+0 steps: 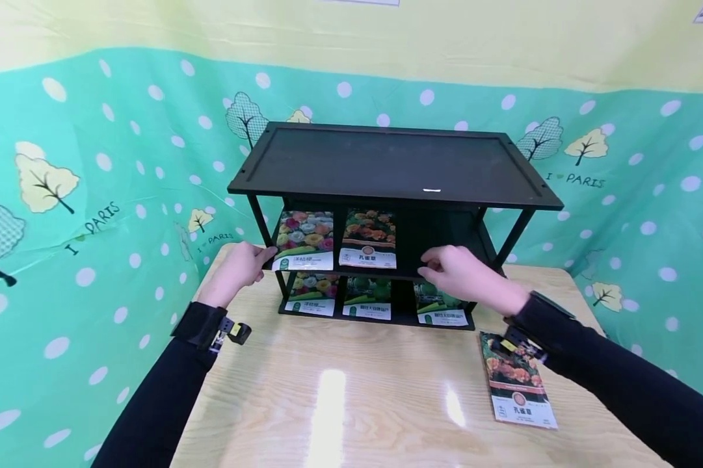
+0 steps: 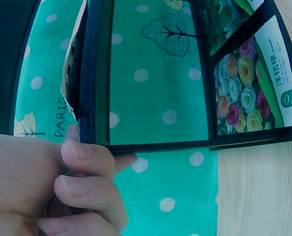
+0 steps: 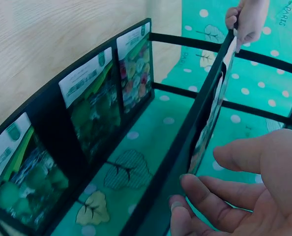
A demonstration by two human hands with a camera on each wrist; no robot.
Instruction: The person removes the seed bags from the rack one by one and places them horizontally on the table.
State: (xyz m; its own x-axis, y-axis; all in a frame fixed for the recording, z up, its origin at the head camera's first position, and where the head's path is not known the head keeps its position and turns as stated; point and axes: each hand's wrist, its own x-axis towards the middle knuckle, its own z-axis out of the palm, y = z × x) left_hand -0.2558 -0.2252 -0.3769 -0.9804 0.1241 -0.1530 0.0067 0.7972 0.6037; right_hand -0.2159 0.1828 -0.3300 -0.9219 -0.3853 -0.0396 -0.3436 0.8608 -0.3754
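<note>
A black tiered rack (image 1: 386,162) stands on the table. My left hand (image 1: 240,266) grips the left front corner of its middle shelf; in the left wrist view the fingers (image 2: 87,191) curl beneath that corner. Just right of the fingertips lies a seed packet with pastel flowers (image 1: 305,237), and beside it an orange-flower packet (image 1: 367,237). At the front edge of the same shelf, to the right of those packets, hovers my right hand (image 1: 462,273). Its fingers bend loosely and hold nothing, with the thumb apart from the fingertips in the right wrist view.
The bottom shelf bears a pastel-flower packet (image 1: 311,292) and two green packets, one in the middle (image 1: 367,298) and one at right (image 1: 440,304). More orange-flower packaging (image 1: 521,390) lies on the wooden table (image 1: 386,390) under my right forearm. A patterned green cloth (image 1: 123,227) hangs behind.
</note>
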